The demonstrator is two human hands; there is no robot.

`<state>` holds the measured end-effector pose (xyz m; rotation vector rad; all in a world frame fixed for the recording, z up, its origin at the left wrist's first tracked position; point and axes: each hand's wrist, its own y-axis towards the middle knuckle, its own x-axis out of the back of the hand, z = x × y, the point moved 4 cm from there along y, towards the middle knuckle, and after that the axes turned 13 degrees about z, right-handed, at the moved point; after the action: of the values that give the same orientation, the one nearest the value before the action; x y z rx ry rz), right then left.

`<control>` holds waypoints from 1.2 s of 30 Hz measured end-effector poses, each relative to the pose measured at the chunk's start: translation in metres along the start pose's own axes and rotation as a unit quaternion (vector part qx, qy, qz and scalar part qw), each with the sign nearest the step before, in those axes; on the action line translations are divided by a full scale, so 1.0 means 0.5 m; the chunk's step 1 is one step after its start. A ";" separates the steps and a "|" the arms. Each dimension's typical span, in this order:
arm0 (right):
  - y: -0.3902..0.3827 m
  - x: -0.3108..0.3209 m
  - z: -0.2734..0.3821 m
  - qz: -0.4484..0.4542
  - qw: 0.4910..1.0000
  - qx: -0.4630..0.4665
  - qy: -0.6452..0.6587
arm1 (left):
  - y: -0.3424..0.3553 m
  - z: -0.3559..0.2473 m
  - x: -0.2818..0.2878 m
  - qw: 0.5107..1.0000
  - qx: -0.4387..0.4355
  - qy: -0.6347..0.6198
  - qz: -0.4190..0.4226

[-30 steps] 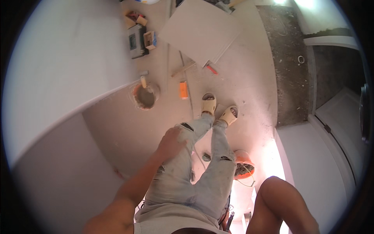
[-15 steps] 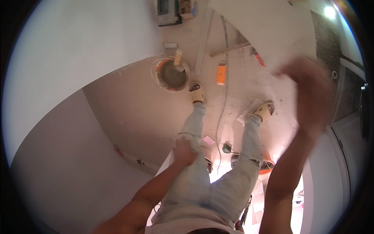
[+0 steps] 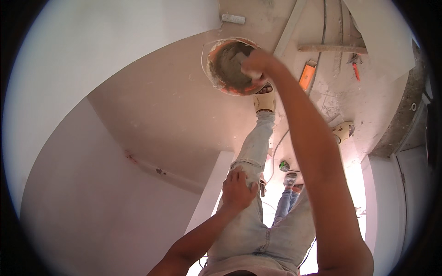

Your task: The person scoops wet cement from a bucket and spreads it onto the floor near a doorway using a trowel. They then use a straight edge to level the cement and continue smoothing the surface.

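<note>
The right hand [image 3: 258,69] has fingers clamped on a pale handle [image 3: 249,72], over the bucket [image 3: 224,87] near the left sandal [image 3: 263,103]; the left hand [image 3: 239,191] rests on the trouser leg [image 3: 254,142], fingers slightly apart. The grasp is made, with grey mix [image 3: 225,64] in the bucket; what remains, I cannot tell.

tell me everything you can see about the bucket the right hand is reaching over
The bucket is round and wide-mouthed, probably plastic, with orange showing inside around its rim and pale, crusty smears on its edge. It stands upright on the floor, seen from above, holding a thick grey mix that looks wet. A thin pale curve along its left side may be a handle. The right hand, blurred, curls around a pale tool handle over its right side; whether the hand touches the rim is unclear.
</note>
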<state>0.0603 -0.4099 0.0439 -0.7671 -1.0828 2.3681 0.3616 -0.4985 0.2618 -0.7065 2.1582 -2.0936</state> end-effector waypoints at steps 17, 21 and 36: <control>-0.034 -0.252 -0.084 -0.051 0.993 -0.080 -0.071 | -0.005 0.015 -0.017 1.000 -0.011 -0.018 -0.007; -0.100 -0.252 -0.147 -0.107 0.970 -0.081 -0.201 | -0.007 0.004 -0.029 1.000 -0.005 0.018 0.003; -0.235 -0.100 -0.584 -0.244 0.885 0.003 -0.398 | -0.014 -0.021 -0.060 0.998 -0.034 0.053 -0.021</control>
<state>0.3012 -0.2078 -0.0076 0.5209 -1.3515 2.2255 0.3866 -0.4778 0.2614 -0.6667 2.2982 -2.1341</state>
